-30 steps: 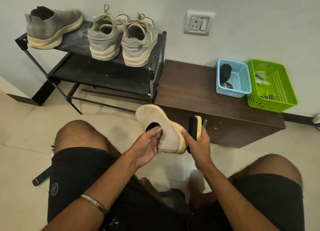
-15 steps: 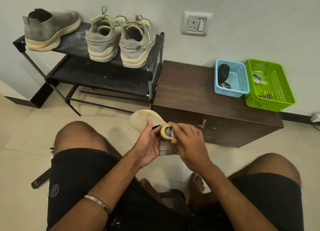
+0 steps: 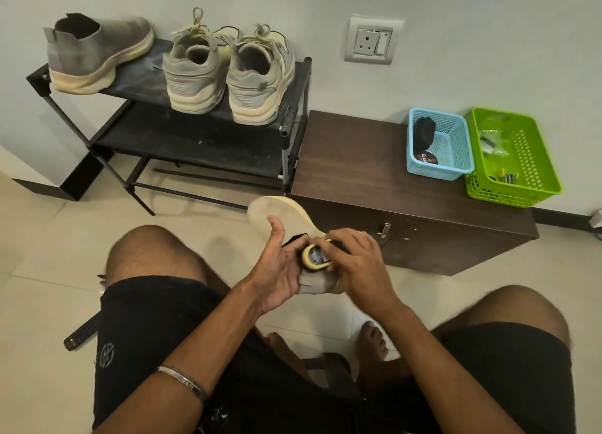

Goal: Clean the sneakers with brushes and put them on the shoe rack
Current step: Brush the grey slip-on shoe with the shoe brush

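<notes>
I hold a grey slip-on sneaker [image 3: 277, 210] above my knees, its pale sole turned up and away. My left hand [image 3: 278, 267] grips it at the collar, thumb on the sole. My right hand [image 3: 355, 267] grips a yellow-backed brush [image 3: 314, 257] and presses it against the sneaker's heel. The black shoe rack [image 3: 202, 140] stands at the back left. On its top shelf sit the matching grey slip-on [image 3: 97, 54] and a pair of laced grey sneakers [image 3: 224, 72].
A low brown cabinet [image 3: 358, 166] stands right of the rack, with a blue basket [image 3: 439, 147] and a green basket [image 3: 511, 160] on top. A remote control [image 3: 79, 334] lies on the tiled floor by my left thigh. A wall socket [image 3: 371, 41] is above.
My right hand has swung the brush from beside the sneaker's sole onto the heel, covering it. The sneaker has tilted a little; my left thumb now lies on the sole.
</notes>
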